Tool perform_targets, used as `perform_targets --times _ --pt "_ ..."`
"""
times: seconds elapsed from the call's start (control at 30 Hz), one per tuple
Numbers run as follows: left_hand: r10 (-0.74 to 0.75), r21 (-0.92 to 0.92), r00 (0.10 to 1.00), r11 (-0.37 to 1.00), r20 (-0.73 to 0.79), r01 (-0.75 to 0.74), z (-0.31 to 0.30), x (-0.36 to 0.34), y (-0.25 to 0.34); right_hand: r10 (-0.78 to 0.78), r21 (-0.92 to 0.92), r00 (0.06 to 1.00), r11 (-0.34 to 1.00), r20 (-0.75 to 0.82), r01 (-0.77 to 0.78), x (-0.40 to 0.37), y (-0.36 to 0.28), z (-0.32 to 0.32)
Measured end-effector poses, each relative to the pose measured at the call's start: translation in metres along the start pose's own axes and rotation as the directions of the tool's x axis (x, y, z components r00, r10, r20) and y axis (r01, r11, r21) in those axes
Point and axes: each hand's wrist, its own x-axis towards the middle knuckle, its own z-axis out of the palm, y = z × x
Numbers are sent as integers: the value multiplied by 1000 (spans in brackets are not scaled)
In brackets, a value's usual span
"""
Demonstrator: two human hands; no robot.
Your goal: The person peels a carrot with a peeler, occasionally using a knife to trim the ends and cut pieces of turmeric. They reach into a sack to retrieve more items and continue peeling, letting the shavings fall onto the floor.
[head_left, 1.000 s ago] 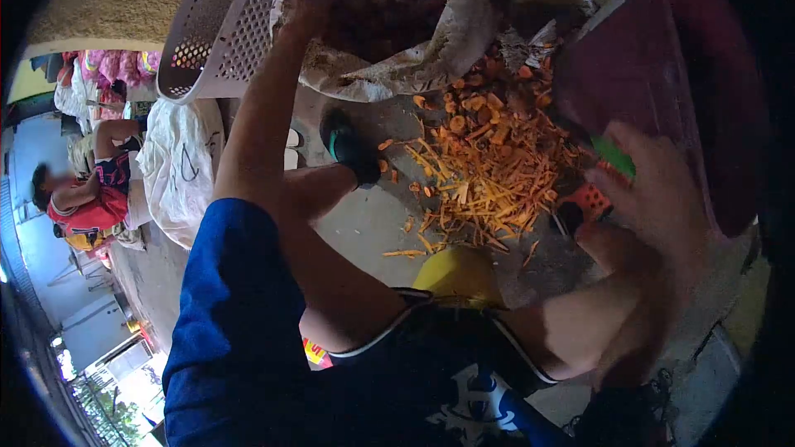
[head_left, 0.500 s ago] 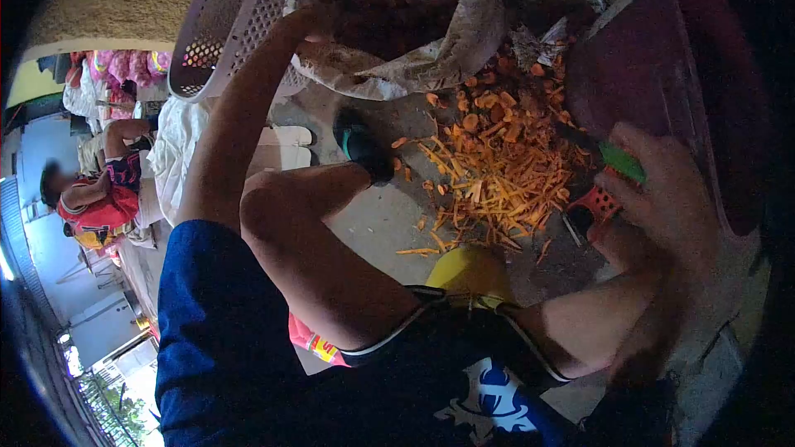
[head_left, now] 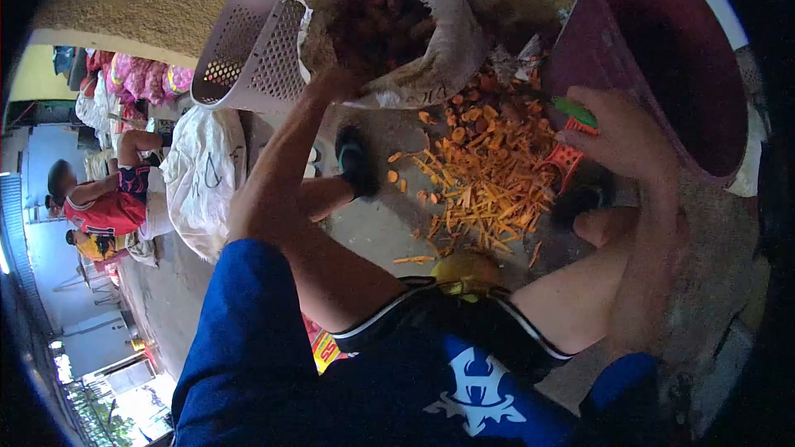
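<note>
Change, left hand: My left hand (head_left: 335, 83) now sits at the near rim of the sack (head_left: 451, 50). A second ago it was deeper in the sack's mouth.
Change, right hand: My right hand (head_left: 621, 136) has come up and is now just beside the wall of the bucket (head_left: 654, 41).
Left hand grip: The fingers bend into the sack's contents. I cannot tell whether they hold anything.
Right hand grip: Closed around the knife (head_left: 575, 109). Only its green handle shows.
Sack: White, open at the top, leaning, full of dark reddish-brown roots. It touches the perforated basket (head_left: 248, 50).
Peelings (head_left: 489, 174): Orange strips and chunks heaped on the ground between the sack and my knees.
Bucket: Maroon, with its opening in view.
</note>
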Motion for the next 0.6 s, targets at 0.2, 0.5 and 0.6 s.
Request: perform_targets --times 0.2,0.5,0.6 --pt "-501 -603 845 622 185 500 -56 -43 31 12 -79 1000 997 28 -10 -7 6 6" --pt "-425 -826 888 425 178 370 -24 -37 17 -47 -125 997 991 55 54 11 6 16" --pt "-430 -987 891 -117 149 109 -88 -48 21 -9 -79 997 997 74 15 16 -1 12"
